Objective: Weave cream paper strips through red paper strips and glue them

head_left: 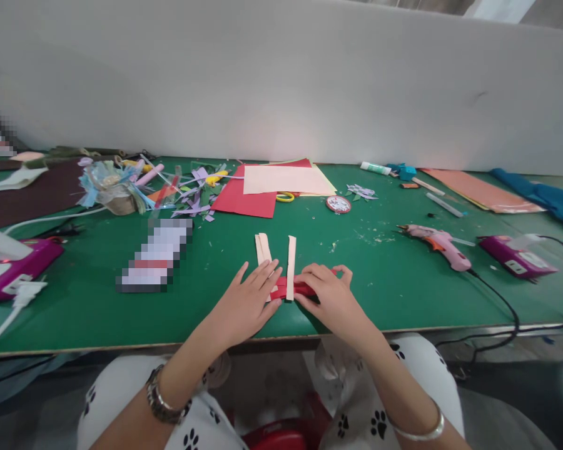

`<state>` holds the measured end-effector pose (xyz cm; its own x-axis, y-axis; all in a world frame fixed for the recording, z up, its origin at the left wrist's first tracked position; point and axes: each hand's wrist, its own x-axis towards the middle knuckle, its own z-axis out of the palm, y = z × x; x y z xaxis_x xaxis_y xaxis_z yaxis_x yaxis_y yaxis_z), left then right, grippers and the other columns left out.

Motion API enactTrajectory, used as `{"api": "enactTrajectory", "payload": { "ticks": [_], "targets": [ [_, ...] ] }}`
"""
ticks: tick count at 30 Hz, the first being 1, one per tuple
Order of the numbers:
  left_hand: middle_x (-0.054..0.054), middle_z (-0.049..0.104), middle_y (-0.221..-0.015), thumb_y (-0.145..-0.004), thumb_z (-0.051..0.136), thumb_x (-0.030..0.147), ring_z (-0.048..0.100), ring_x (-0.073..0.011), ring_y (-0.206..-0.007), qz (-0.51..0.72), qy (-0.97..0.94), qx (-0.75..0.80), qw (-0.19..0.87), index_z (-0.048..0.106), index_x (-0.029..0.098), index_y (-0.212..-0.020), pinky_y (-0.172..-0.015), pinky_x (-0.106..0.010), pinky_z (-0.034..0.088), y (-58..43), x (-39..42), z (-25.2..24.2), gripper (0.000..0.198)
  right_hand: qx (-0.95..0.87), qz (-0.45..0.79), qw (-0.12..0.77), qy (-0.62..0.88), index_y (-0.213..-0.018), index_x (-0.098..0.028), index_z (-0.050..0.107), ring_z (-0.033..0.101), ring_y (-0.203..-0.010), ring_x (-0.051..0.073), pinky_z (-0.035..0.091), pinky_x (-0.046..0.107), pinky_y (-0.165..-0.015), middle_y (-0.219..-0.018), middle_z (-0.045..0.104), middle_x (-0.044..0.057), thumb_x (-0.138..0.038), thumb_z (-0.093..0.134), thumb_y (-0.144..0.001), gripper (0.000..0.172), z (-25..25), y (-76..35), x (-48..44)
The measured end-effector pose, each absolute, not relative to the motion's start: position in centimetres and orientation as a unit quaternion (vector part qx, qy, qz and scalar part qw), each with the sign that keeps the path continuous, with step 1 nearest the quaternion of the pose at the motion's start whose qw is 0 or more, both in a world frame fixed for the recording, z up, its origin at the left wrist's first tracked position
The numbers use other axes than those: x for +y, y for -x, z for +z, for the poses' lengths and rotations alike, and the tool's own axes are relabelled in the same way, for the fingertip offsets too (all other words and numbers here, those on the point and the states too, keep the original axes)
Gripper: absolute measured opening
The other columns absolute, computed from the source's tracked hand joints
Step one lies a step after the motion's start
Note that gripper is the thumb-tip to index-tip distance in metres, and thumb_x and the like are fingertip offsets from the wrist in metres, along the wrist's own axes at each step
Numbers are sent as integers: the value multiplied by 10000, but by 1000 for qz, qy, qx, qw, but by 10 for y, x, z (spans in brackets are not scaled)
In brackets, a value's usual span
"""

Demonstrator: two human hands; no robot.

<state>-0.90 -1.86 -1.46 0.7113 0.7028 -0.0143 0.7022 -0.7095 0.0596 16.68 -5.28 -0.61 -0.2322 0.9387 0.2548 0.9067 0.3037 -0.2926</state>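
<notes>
My left hand (248, 300) lies palm down with its fingers stretched out. It rests over pale cream paper strips (263, 248) and the left end of some red paper strips (278, 289). Another cream strip (291, 262) stands alone between the hands and crosses the red paper. On its right side, my right hand (328, 294) has curled fingers and a bent thumb closed on the red strips. Its fingers cover much of the red paper there, so how the strips are joined is hidden.
Red sheets (251, 199) and a pale sheet (286, 180) lie toward the wall. A pink glue gun (438, 244) rests at right beside a purple power strip (516, 257). A blurred phone (157, 256) and paper scraps (199, 199) lie at left. Cords hang over the table edge.
</notes>
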Motion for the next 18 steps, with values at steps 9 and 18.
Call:
{"api": "enactTrajectory", "payload": {
  "ticks": [9,18],
  "targets": [
    [-71,273,-1405,-911,164,385,245,-212,-1289,13,-926,377,24,298,128,-1329,-1033,-464,221,10,-19,-17,509,-741,89,217,630,-756,-219,610,519,-862,166,197,390,-800,-896,583,14,-231,414,-824,208,1,-155,-53],
    [-72,317,-1390,-907,179,366,268,-205,-1280,38,-927,372,21,282,131,-1337,-1036,-442,220,10,-19,-18,501,-727,87,207,649,-722,-211,606,520,-825,158,199,365,-760,-817,589,-7,-234,506,-774,115,-2,-145,-48]
  ]
}}
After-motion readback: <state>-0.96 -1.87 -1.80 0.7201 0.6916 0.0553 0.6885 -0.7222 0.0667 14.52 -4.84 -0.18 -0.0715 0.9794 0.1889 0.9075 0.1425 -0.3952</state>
